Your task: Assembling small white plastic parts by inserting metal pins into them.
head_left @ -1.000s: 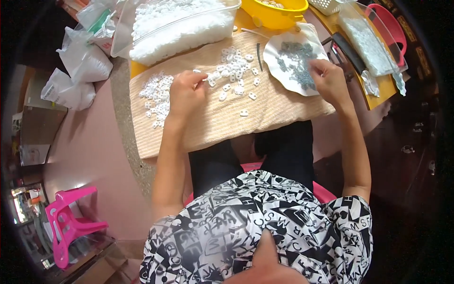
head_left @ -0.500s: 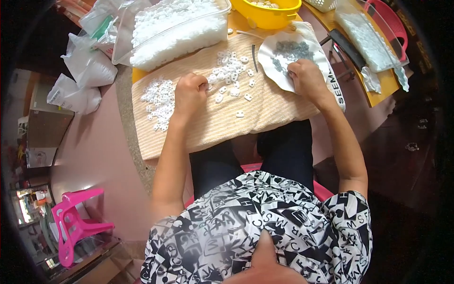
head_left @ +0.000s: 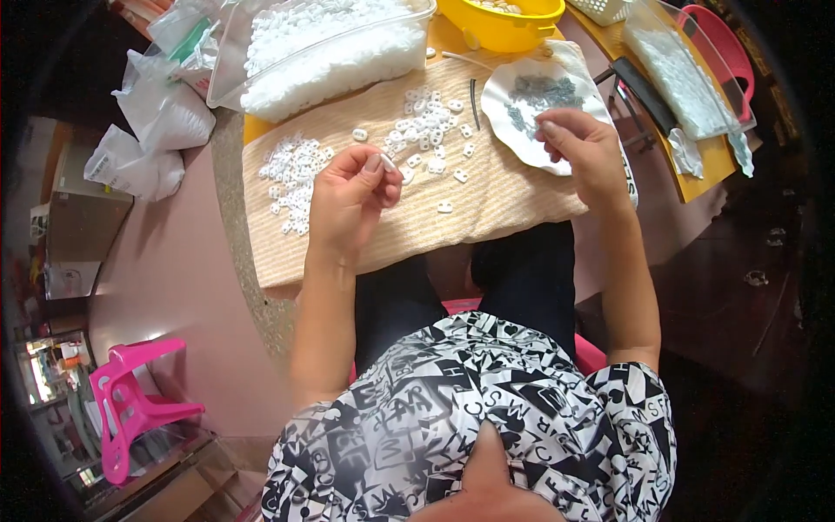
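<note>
My left hand is turned partly palm up above the cloth. Its thumb and fingertips pinch a small white plastic piece. Over the near edge of a white scalloped plate, my right hand is closed in a pinch; whatever is between its fingertips is too small to make out. Small dark grey bits lie heaped on that plate. Between the hands is a loose pile of white two-holed plastic pieces. Another pile of smaller-looking white pieces spreads left of my left hand.
A clear bin of white pieces stands at the far left, beside a yellow basin. A striped cloth covers the work surface. A dark strip lies by the plate. Plastic bags and a pink stool are at the left.
My left hand has turned upward, and the white piece in its fingertips now shows. My right hand has lifted from the grey bits and shifted slightly right.
</note>
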`<state>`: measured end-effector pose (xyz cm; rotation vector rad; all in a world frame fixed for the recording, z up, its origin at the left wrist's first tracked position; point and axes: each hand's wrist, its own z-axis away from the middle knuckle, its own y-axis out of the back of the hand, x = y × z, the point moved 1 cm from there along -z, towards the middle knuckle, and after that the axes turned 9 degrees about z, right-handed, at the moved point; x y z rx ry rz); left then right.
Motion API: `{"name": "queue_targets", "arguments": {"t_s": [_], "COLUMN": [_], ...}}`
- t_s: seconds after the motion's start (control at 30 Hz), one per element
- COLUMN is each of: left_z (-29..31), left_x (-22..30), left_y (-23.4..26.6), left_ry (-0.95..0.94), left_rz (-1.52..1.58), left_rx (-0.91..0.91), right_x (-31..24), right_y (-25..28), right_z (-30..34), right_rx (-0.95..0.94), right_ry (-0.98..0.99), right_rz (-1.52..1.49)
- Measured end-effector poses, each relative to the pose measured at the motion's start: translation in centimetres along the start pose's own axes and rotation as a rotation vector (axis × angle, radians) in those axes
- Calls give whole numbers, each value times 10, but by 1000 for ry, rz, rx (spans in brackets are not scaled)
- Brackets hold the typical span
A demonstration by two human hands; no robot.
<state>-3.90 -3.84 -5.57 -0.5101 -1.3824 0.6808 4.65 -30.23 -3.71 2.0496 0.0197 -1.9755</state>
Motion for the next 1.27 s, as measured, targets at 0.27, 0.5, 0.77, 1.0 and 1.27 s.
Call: {"name": "queue_targets", "arguments": {"t_s": [0.27, 0.5, 0.77, 1.0, 1.27], "left_z": [27, 34, 34, 27, 26], "left_x": [-8, -18, -27, -36, -41], "left_y": [-23, -30, -35, -29, -24], "left_ry": [47, -55, -30, -65, -92], "left_rz": [113, -55, -29, -32, -65], "left_rx": [-113, -185, -136, -83, -107], "right_x": [-15, -15, -2, 8, 11], "right_y": [-43, -58, -58, -57, -58], "right_z": [42, 59, 53, 47, 43], "right_rx": [-184, -280, -168, -127, -137], "right_ry": [-83, -131, -74, -69, -173], "right_rz": [-433, -618, -480, -405, -493]}}
